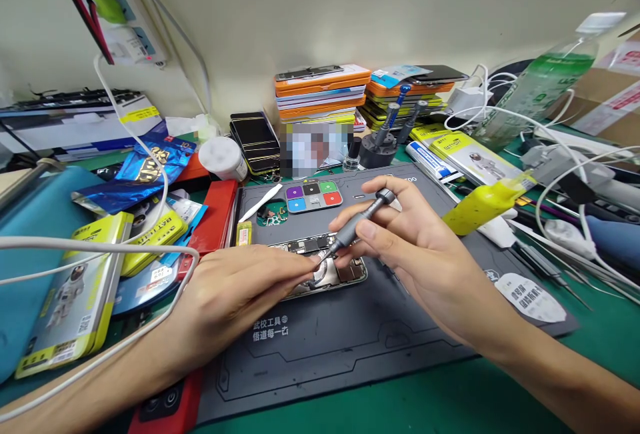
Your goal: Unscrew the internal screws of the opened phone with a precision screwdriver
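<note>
An opened phone (353, 273) lies on the dark grey mat (320, 347), its inner parts showing. My right hand (400, 234) is closed around a grey screwdriver (353, 229), which slants down to the left. Its tip meets the phone near the fingertips of my left hand (250, 281). My left hand reaches over the phone's left part, fingers pressed together at the round part inside; whether they pinch something small is hidden. Behind the phone are a tray with coloured squares (314, 197) and a white pry tool (261, 203).
Yellow battery boxes (75, 294) and a red case (213, 221) stand at the left, with a white cable (165, 247) crossing over my left forearm. Stacked boxes (323, 91), a screwdriver holder (379, 151), a yellow bottle (483, 204) and a green-labelled bottle (540, 94) stand behind and right.
</note>
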{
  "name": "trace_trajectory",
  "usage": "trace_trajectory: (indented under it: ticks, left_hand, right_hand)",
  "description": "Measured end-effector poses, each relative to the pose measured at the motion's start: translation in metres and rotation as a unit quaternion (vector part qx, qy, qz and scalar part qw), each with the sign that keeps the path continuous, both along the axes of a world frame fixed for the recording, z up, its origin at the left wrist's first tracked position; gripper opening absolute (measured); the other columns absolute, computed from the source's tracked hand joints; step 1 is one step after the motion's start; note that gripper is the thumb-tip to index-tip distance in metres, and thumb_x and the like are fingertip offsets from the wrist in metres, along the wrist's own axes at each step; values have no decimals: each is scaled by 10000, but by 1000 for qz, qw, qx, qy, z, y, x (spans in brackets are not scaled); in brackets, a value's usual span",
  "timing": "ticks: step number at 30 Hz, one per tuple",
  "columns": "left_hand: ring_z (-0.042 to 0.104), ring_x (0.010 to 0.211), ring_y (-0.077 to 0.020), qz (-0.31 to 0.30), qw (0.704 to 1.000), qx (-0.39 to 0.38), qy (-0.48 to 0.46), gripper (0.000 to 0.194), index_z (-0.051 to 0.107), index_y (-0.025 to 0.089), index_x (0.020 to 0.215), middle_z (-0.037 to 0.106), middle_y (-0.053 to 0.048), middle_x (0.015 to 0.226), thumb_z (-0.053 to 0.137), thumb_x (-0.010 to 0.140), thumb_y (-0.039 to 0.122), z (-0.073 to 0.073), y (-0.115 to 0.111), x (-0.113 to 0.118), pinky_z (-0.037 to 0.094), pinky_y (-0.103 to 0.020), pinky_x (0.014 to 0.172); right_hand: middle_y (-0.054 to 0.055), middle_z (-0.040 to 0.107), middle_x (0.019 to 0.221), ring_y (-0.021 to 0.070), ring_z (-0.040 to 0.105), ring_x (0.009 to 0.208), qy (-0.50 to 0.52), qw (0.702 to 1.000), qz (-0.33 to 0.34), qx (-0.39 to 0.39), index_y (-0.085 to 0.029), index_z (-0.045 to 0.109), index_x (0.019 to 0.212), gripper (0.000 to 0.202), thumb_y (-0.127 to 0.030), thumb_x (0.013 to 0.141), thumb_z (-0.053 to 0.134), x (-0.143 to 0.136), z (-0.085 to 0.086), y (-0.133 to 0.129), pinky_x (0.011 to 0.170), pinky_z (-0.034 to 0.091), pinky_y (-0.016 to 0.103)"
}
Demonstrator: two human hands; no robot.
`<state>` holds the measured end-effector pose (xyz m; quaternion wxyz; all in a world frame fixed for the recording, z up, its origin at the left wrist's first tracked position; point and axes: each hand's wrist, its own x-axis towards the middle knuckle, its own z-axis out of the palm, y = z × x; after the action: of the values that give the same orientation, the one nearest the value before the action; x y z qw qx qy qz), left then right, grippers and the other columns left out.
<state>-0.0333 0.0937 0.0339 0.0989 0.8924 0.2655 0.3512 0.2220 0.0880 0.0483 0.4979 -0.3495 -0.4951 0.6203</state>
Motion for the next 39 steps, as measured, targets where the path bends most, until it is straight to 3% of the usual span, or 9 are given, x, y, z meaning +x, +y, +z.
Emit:
trace_trajectory:
  ticks: [39]
  left_hand:
    - [830, 982, -94, -56, 998, -28, -26, 182, 774, 131, 1173, 873, -23, 1033, 603, 1131, 175, 0, 4, 2, 560, -120, 963]
  right_hand:
    - [-10, 794, 999, 136, 806, 752, -22, 998, 18, -61, -277, 475, 1280, 324, -289, 1051, 704, 2, 4, 5, 763, 679, 247]
